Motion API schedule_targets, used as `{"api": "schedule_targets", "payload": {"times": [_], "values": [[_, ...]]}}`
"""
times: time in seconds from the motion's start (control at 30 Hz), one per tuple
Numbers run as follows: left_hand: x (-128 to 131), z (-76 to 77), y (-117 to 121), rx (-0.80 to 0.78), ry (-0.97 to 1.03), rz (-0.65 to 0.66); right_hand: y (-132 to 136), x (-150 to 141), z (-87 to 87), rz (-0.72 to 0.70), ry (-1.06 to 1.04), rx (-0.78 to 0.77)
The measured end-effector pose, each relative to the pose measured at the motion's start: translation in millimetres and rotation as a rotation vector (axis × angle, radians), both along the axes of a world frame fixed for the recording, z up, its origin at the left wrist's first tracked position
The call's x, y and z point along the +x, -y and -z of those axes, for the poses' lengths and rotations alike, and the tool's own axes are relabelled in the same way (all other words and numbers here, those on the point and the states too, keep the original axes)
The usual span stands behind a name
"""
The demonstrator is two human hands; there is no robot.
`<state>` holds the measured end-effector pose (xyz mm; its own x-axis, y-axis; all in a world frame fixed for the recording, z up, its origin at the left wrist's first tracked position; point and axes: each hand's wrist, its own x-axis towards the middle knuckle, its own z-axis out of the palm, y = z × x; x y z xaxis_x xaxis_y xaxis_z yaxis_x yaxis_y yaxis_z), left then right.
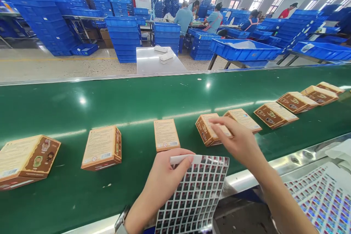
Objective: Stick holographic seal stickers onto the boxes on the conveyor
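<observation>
My left hand (pixel 170 181) is closed on the top edge of a sheet of small stickers (pixel 196 193), thumb in front. The sheet hangs down over the belt's near edge, its rows of dark and red labels facing me. My right hand (pixel 240 140) reaches over a brown and cream printed box (pixel 204 129), fingers stretched out and slightly apart at its top face. Whether the fingertips touch that box, I cannot tell. Partly behind this hand lies another box (pixel 242 119). A single box (pixel 166 133) lies just beyond my left hand.
The boxes rest on a green conveyor belt (pixel 131 98). More lie at left (pixel 102 146) and right (pixel 275 114). More sticker sheets (pixel 323 193) lie at lower right. Beyond the belt stand a small metal table (pixel 148 62), stacked blue crates (pixel 123 40) and several seated people.
</observation>
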<state>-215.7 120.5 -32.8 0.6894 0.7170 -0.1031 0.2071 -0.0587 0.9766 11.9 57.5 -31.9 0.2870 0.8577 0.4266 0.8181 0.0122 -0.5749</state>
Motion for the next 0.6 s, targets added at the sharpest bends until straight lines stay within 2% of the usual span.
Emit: {"api": "schedule_targets", "payload": {"times": [0.07,0.13,0.23,0.43,0.53,0.6], "values": [[13,-2.3,6,0.006,0.035,-0.084,19,2,-6.0,-0.279,0.113,0.024],[32,-4.8,13,0.007,0.053,-0.130,33,10,-7.4,-0.397,0.231,0.088],[50,-8.7,21,-0.008,0.063,-0.177,39,16,-4.6,-0.348,0.402,0.230],[42,-10.4,20,-0.022,0.062,-0.236,33,-1,-2.1,-0.260,0.564,0.413],[39,-6.8,17,-0.026,0.046,-0.249,35,-5,-4.4,-0.293,0.405,0.386],[36,-3.7,15,-0.042,0.033,-0.242,34,-4,-4.3,-0.271,0.120,0.305]]}}
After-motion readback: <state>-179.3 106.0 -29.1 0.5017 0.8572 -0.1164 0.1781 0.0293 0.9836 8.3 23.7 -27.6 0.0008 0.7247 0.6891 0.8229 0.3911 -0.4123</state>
